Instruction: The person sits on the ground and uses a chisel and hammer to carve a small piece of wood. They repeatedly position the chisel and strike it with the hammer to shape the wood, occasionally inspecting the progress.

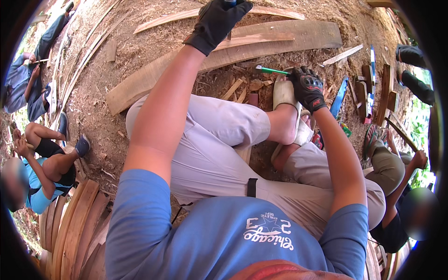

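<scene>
My left hand [217, 23], in a black glove, is closed round an upright tool with a blue handle [230, 2]. A bit of thin shaft shows below the fist; its kind I cannot make out. Under it lies a wide curved wooden board [322, 35], with a narrower wood strip [270, 37] along it. My right hand [307, 88], also gloved, is closed by my sandalled foot [284, 93]. From its fingers a slim green-handled tool [275, 71] with a small pale metal end points left, just short of the board's near edge.
Wood chips and offcuts [235, 88] litter the ground between board and feet. To the right lie a blue saw [339, 97] and several wood blocks [361, 95]. People sit at left [46, 172] and right [396, 200]. Curved planks [70, 224] are stacked at lower left.
</scene>
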A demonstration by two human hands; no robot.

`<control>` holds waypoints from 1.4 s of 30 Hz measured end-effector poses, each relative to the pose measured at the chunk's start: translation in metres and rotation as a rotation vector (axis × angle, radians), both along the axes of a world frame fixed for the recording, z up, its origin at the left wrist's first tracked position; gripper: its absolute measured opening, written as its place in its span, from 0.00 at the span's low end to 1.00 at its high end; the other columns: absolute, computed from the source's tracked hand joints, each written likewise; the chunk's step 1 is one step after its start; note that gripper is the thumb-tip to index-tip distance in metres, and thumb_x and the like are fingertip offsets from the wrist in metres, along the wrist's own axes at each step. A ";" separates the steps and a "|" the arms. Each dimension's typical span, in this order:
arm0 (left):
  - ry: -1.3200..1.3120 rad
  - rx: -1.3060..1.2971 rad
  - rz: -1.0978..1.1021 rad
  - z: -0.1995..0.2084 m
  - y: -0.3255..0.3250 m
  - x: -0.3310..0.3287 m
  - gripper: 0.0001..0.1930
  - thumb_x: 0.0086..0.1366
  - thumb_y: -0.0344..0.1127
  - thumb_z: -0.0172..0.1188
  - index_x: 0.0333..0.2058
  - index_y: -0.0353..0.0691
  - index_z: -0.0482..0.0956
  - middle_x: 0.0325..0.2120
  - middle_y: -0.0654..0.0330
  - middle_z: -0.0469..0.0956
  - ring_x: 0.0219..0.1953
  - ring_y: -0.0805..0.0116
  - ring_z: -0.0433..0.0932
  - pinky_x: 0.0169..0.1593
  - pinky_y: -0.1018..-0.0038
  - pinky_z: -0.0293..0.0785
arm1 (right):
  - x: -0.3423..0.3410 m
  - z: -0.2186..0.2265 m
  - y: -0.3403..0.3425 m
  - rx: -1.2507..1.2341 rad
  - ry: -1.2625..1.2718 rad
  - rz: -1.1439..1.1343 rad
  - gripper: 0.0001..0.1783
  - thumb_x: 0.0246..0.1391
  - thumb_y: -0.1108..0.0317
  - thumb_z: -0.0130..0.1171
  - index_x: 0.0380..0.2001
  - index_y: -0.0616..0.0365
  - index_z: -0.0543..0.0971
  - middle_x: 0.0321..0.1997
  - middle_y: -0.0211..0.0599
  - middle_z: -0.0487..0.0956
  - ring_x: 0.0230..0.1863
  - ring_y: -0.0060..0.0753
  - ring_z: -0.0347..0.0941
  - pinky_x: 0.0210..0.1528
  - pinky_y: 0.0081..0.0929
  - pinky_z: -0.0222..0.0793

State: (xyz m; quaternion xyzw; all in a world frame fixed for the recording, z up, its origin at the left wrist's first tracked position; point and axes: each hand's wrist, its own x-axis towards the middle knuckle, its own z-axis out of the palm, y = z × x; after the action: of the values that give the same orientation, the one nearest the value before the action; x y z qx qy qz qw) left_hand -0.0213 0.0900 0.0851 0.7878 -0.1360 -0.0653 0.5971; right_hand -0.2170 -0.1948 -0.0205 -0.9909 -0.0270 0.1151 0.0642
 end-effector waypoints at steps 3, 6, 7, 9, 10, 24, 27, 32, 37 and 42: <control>-0.074 -0.012 -0.115 -0.009 0.012 0.005 0.14 0.72 0.47 0.61 0.38 0.41 0.79 0.27 0.65 0.77 0.33 0.73 0.76 0.39 0.67 0.74 | 0.004 0.004 0.002 -0.016 0.094 -0.024 0.19 0.64 0.52 0.53 0.53 0.46 0.80 0.58 0.43 0.80 0.63 0.50 0.75 0.67 0.54 0.65; -0.031 0.014 -0.028 -0.005 0.012 -0.002 0.14 0.72 0.46 0.61 0.37 0.41 0.79 0.28 0.64 0.78 0.34 0.72 0.77 0.41 0.68 0.75 | 0.005 0.008 0.004 -0.022 0.123 -0.018 0.19 0.64 0.53 0.53 0.52 0.47 0.80 0.57 0.43 0.81 0.63 0.49 0.75 0.67 0.53 0.65; 0.003 -0.007 -0.064 -0.003 0.012 -0.002 0.14 0.72 0.47 0.62 0.37 0.41 0.79 0.29 0.63 0.79 0.35 0.72 0.77 0.42 0.68 0.75 | 0.006 0.008 0.004 -0.027 0.121 -0.017 0.18 0.64 0.54 0.53 0.52 0.47 0.80 0.57 0.43 0.81 0.63 0.49 0.75 0.67 0.53 0.65; 0.072 -0.050 -0.135 0.001 0.016 -0.001 0.15 0.71 0.48 0.63 0.38 0.42 0.80 0.31 0.62 0.80 0.36 0.71 0.78 0.42 0.68 0.76 | 0.005 0.007 0.003 -0.030 0.111 -0.011 0.18 0.64 0.54 0.53 0.52 0.47 0.80 0.57 0.43 0.81 0.63 0.49 0.75 0.68 0.52 0.64; 0.067 0.018 -0.152 0.003 0.017 -0.002 0.16 0.70 0.50 0.64 0.41 0.42 0.81 0.33 0.61 0.82 0.38 0.70 0.79 0.45 0.68 0.77 | 0.005 0.006 0.003 -0.027 0.104 -0.006 0.18 0.64 0.55 0.53 0.52 0.47 0.80 0.57 0.43 0.81 0.63 0.49 0.75 0.68 0.52 0.64; -0.046 0.279 -0.247 0.006 0.045 -0.014 0.08 0.69 0.35 0.67 0.39 0.40 0.79 0.40 0.60 0.86 0.43 0.68 0.82 0.51 0.68 0.79 | 0.008 0.019 0.009 0.012 0.117 -0.021 0.17 0.64 0.57 0.52 0.51 0.47 0.82 0.54 0.45 0.82 0.59 0.52 0.77 0.65 0.49 0.67; -0.007 0.255 -0.211 -0.001 0.049 -0.014 0.07 0.69 0.34 0.66 0.38 0.39 0.78 0.43 0.59 0.87 0.43 0.69 0.82 0.52 0.69 0.79 | 0.008 0.019 0.008 0.029 0.101 -0.028 0.17 0.64 0.58 0.51 0.51 0.46 0.82 0.53 0.45 0.82 0.59 0.52 0.77 0.65 0.49 0.68; 0.007 0.058 -0.297 -0.006 0.049 -0.014 0.06 0.69 0.33 0.66 0.38 0.40 0.77 0.48 0.58 0.87 0.46 0.70 0.82 0.53 0.70 0.79 | 0.008 0.018 0.008 0.030 0.111 -0.022 0.17 0.65 0.58 0.51 0.51 0.46 0.82 0.54 0.45 0.82 0.60 0.51 0.77 0.65 0.49 0.67; -0.060 0.186 -0.290 0.002 0.043 -0.018 0.07 0.69 0.34 0.66 0.39 0.40 0.77 0.47 0.59 0.87 0.46 0.70 0.82 0.53 0.69 0.80 | 0.008 0.023 0.009 0.018 0.129 -0.009 0.17 0.65 0.58 0.50 0.51 0.47 0.82 0.55 0.48 0.81 0.61 0.52 0.75 0.68 0.49 0.65; -0.065 0.175 -0.260 -0.005 0.043 -0.019 0.07 0.70 0.34 0.66 0.39 0.40 0.77 0.45 0.60 0.87 0.45 0.71 0.82 0.53 0.69 0.80 | 0.006 0.014 0.006 -0.002 0.123 -0.021 0.19 0.65 0.56 0.50 0.52 0.48 0.82 0.57 0.48 0.80 0.63 0.53 0.74 0.69 0.50 0.64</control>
State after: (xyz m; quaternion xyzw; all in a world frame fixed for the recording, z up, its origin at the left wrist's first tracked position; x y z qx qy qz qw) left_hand -0.0401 0.1333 0.0806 0.8144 -0.2497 -0.1281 0.5079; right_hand -0.2107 -0.1892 -0.0069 -0.9823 -0.0124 0.1751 0.0659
